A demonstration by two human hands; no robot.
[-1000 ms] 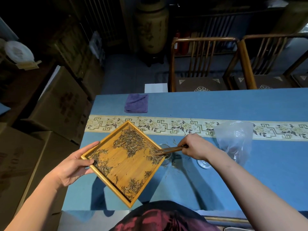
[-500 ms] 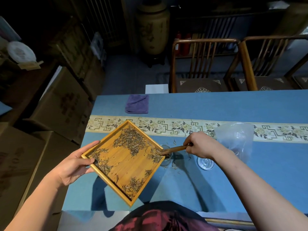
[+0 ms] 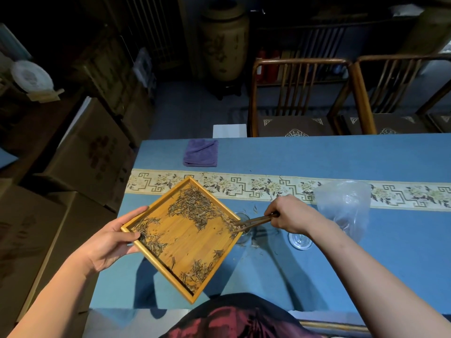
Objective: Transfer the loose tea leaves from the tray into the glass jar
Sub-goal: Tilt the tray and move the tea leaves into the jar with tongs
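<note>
Tilting the tray [image 3: 170, 242], gripped at its left corner by the left hand [image 3: 111, 242], over the glass jar [image 3: 244, 226]; right hand [image 3: 290, 215] clasping a wooden stick [image 3: 256, 220], sweeping tea leaves [image 3: 195, 208] off the tray: probably light, brittle, easily scattered onto the tabletop [image 3: 341, 264].

You held a square bamboo tray [image 3: 185, 240] tilted above the blue table, one corner turned toward you and its right corner over the glass jar [image 3: 244, 230]. Loose tea leaves [image 3: 195, 208] lay in dark, thin clumps near the far corner, the left edge and the near corner. The small clear jar stood upright, partly hidden by the tray's rim.
</note>
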